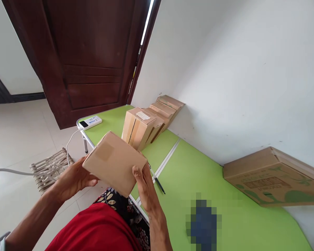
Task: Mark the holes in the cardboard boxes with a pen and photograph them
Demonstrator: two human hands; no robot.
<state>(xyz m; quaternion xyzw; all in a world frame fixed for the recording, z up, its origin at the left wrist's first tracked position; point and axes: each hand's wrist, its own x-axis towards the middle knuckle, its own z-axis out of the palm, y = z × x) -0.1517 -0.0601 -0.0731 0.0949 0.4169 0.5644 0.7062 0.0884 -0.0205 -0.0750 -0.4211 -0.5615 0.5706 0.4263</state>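
Note:
A plain brown cardboard box (117,162) is held up in front of me, tilted, over the near edge of the green table (183,167). My left hand (77,177) supports its left side from below, with the fingers partly hidden behind the box. On the right end, my right hand (143,183) grips it, thumb on the face toward me and the other fingers mostly out of sight. Beyond the held box stands a row of cardboard boxes (140,127), the nearest one bearing a white label. A dark pen (159,185) lies on the table beside my right hand.
A white device with a dark screen (91,122) sits at the table's far left corner, its cable hanging down. A large printed carton (272,183) rests against the wall at right. Nearer is a blurred dark blue item (204,225). A woven stool (51,169) stands left.

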